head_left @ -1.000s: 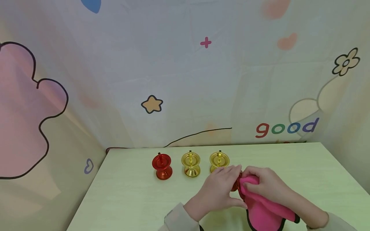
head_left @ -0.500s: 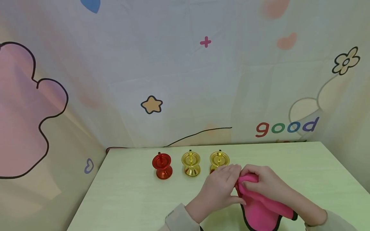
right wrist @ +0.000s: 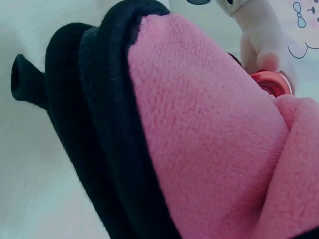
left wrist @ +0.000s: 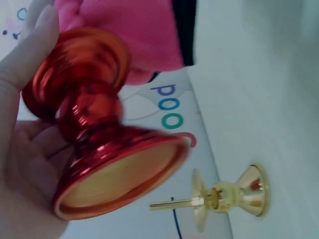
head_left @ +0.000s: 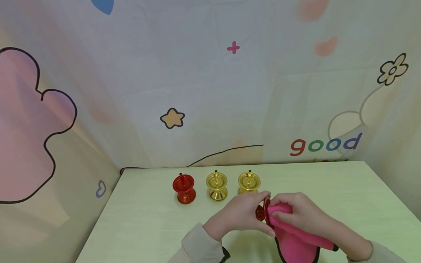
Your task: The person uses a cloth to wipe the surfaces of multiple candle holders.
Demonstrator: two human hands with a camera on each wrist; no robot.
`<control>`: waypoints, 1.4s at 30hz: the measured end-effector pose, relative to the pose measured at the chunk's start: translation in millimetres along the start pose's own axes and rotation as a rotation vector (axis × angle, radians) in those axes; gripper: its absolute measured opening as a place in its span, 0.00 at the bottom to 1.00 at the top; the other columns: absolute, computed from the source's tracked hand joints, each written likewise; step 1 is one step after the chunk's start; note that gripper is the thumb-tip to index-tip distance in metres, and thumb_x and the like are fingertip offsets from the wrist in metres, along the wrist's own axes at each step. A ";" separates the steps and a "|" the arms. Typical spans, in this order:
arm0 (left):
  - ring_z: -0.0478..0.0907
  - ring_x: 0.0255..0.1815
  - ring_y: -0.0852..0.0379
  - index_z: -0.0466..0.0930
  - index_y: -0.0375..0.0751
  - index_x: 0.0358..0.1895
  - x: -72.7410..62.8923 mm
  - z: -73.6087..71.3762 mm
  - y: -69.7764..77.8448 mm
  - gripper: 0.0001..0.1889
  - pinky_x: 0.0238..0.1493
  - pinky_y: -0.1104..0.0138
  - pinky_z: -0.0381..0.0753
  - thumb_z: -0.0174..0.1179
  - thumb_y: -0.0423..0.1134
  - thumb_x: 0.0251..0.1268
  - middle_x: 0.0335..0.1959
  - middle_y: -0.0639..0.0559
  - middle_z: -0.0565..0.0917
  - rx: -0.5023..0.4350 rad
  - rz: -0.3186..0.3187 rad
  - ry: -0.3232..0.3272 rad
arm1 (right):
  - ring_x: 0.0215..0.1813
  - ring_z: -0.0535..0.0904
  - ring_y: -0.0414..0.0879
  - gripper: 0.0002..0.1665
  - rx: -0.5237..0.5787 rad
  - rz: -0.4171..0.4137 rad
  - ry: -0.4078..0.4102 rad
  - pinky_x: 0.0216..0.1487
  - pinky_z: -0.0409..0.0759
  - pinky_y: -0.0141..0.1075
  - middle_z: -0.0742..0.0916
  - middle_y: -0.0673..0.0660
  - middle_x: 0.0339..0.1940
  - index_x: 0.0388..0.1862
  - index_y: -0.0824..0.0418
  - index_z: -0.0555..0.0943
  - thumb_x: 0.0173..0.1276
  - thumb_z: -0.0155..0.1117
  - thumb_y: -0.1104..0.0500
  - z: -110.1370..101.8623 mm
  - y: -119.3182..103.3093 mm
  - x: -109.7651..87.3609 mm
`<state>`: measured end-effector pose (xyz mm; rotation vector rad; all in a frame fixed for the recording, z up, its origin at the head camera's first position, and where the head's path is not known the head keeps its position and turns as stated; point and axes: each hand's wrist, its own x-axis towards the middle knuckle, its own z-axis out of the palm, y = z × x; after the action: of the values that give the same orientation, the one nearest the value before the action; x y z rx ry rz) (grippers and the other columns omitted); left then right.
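Observation:
My left hand (head_left: 241, 213) holds a shiny red candle holder (left wrist: 94, 107) tipped on its side, thumb at the dish rim and fingers behind it. Its round foot points left in the head view, with the pale underside showing in the left wrist view. My right hand (head_left: 300, 212) pinches a bunched pink cloth (head_left: 296, 244) with black edging, pressed against the dish side of the holder. The lower part of the cloth hangs down toward the front. Cloth hides the inside of the dish in every view.
Upright at the back of the pale table (head_left: 141, 223) stand another red candle holder (head_left: 186, 197), a gold one (head_left: 218, 193) and a second gold one (head_left: 249, 182), partly behind my left hand. A printed curtain (head_left: 204, 80) hangs behind the table.
My left hand has shifted its grip and drawn back slightly, so more of the red candle holder shows between the hands. The cloth stays against it in my right hand.

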<state>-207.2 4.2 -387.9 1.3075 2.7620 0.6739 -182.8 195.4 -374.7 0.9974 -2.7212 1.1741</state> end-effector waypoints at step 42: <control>0.76 0.49 0.58 0.67 0.37 0.56 -13.4 32.7 5.1 0.48 0.47 0.71 0.76 0.68 0.63 0.29 0.47 0.50 0.80 0.236 0.008 0.787 | 0.34 0.80 0.41 0.19 0.200 0.329 0.229 0.28 0.79 0.32 0.82 0.63 0.43 0.49 0.64 0.76 0.59 0.60 0.58 -7.3 6.8 6.5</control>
<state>-188.5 9.4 -417.9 1.2927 3.5409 1.0851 -193.5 200.1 -372.2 0.3961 -2.6872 1.5254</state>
